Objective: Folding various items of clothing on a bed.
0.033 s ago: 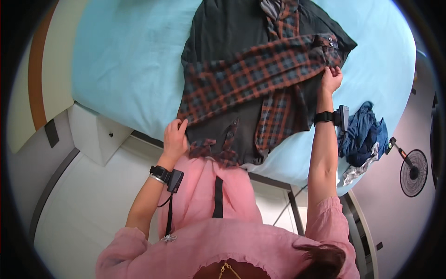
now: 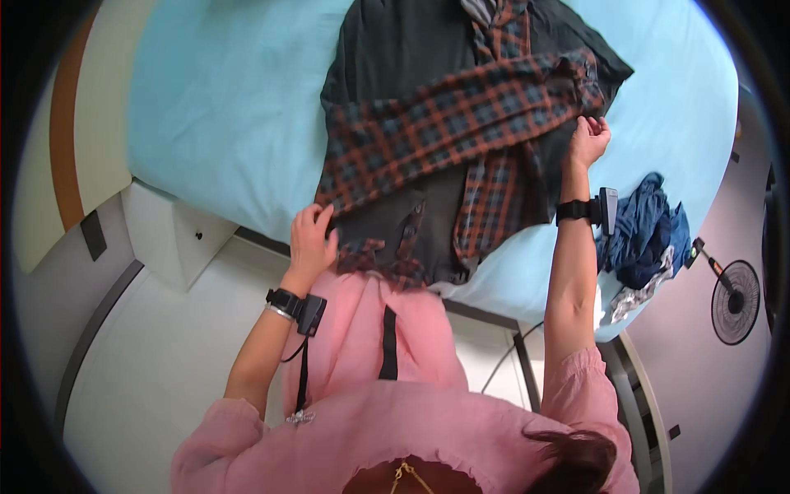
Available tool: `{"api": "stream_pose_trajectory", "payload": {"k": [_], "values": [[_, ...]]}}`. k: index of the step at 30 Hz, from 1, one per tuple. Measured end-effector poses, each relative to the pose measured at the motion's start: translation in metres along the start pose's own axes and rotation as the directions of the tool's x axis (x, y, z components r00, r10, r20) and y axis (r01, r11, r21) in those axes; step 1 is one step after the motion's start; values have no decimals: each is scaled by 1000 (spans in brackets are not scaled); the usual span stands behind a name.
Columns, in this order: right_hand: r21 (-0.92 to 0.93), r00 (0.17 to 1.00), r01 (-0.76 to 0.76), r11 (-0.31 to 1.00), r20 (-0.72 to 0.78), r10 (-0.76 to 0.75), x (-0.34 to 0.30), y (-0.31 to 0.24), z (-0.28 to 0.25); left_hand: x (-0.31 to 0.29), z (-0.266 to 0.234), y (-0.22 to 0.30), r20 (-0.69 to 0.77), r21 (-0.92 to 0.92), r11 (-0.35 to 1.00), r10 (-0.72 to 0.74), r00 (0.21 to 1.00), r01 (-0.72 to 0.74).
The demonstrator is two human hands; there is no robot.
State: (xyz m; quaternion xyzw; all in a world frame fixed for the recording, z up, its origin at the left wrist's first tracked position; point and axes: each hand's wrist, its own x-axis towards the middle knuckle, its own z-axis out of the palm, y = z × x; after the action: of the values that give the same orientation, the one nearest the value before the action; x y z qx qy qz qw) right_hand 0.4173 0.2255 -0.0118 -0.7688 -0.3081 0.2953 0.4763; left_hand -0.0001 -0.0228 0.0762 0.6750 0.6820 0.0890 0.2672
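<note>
A dark shirt (image 2: 395, 49) with its lining-like plain black side showing lies on the bed, and a red-and-blue plaid sleeve (image 2: 444, 119) is laid slantwise across it. My right hand (image 2: 588, 144) is at the cuff end of the sleeve, fingertips pinched at its lower edge. My left hand (image 2: 313, 243) rests at the shirt's near left edge, beside the sleeve's wide end. Its thumb stands apart from the fingers. The plaid front band and hem hang toward me at the bed's edge.
Light blue sheet covers the bed (image 2: 222, 107). A crumpled heap of blue clothes (image 2: 646, 235) lies to the right of my right forearm. Beyond it stands a black fan (image 2: 734, 302). A white cabinet (image 2: 177, 235) is at the left by the headboard.
The sleeve's cuff end has shifted slightly away from me and its buttons are now blurred. My left thumb has spread from its fingers at the shirt edge.
</note>
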Motion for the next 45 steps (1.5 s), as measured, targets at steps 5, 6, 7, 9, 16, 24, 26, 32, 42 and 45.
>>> {"api": "stream_pose_trajectory", "payload": {"k": [5, 6, 7, 9, 16, 24, 26, 32, 42, 45], "values": [[-225, 943, 50, 973, -310, -120, -122, 35, -77, -31, 26, -34, -173, -219, 950, -263, 949, 223], [-166, 955, -98, 981, -292, 46, -149, 56, -101, -35, 33, -37, -41, -457, 794, -469, 882, 401], [91, 912, -384, 919, -115, 393, -180, 63, -118, -40, 36, -41, 136, -630, 548, -620, 773, 550], [140, 812, -580, 803, 174, 556, -238, 65, -138, -42, 39, -48, 252, -628, 502, -591, 766, 594], [-215, 566, -637, 741, 522, 638, -311, 58, -148, -35, 27, -45, 533, -613, 311, -515, 671, 726], [-106, 489, -792, 601, 478, 729, -325, 51, -176, -37, -15, -42, 647, -566, 204, -489, 584, 798], [-92, 441, -834, 544, 480, 758, -328, 43, -181, -42, -24, -42, 692, -506, 211, -480, 539, 836], [-269, 272, -866, 422, 456, 847, -366, 51, -236, -102, -34, -51, 857, -140, 245, -455, 241, 959], [-95, 484, -728, 678, 630, 608, -149, -52, -146, 106, -87, -17, 742, -670, -80, -24, 670, 738], [129, 779, -578, 806, 380, 498, -132, -51, -99, 138, -63, -3, 511, -859, -95, -101, 853, 503]]}}
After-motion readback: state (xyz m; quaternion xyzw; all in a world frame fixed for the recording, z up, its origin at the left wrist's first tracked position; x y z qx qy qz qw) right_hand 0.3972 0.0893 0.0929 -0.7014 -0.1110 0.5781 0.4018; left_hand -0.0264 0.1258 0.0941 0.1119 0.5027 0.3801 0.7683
